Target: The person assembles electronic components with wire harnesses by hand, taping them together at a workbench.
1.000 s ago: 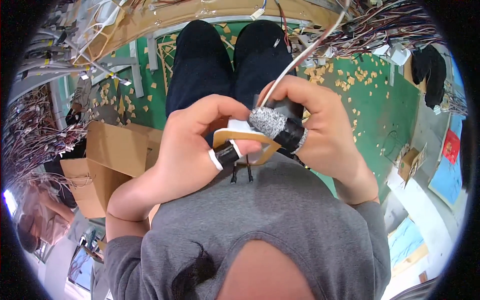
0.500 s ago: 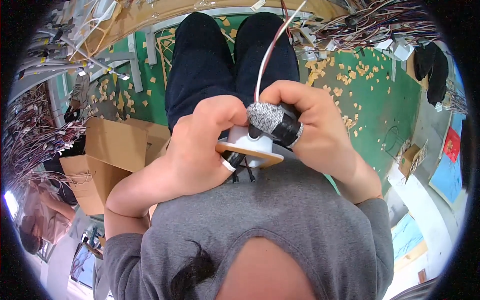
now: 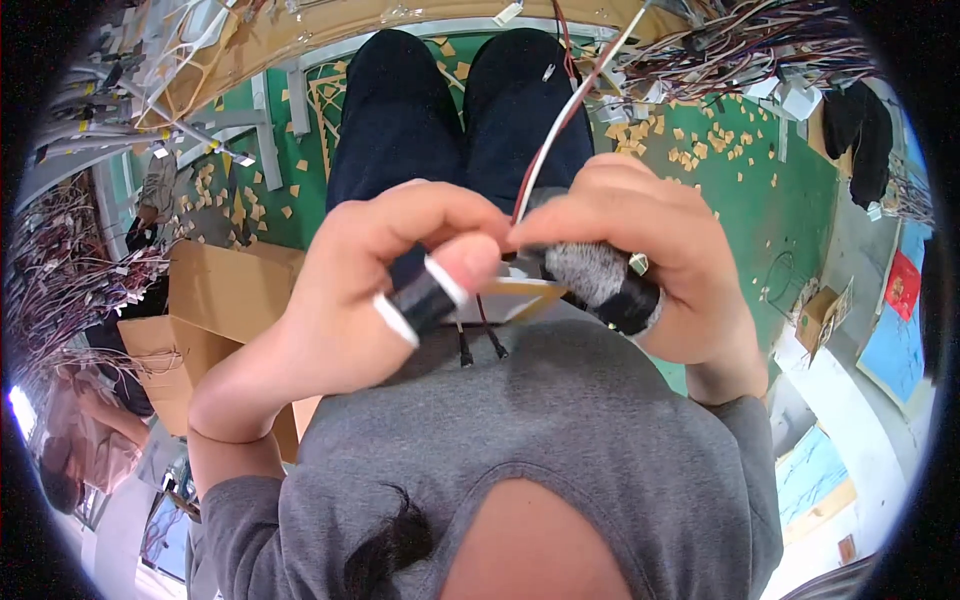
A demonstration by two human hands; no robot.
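In front of my belly is a white plastic piece with a tan-edged plate (image 3: 522,304), partly hidden by my fingers. Dark red and white wires (image 3: 553,135) rise from between my fingertips and lean up to the right. Two short leads with black ends (image 3: 466,352) hang below the plate. My left hand (image 3: 385,275) is closed at the base of the wires, its thumb wrapped in black and white tape. Opposite it, my right hand (image 3: 655,255) pinches at the same spot, with a grey knit cover and black tape on its thumb. The fingertips are partly blurred.
An open cardboard box (image 3: 215,310) stands at my left. Bundles of wires (image 3: 740,50) lie at the far right, and more (image 3: 85,260) hang at the left. Tan scraps (image 3: 700,145) litter the green floor. Another person (image 3: 95,430) is at the left edge.
My left thumb has come off the plate's edge and up beside the wires. My right hand has shifted right, its index finger now reaching left. The plate sits lower behind my fingers.
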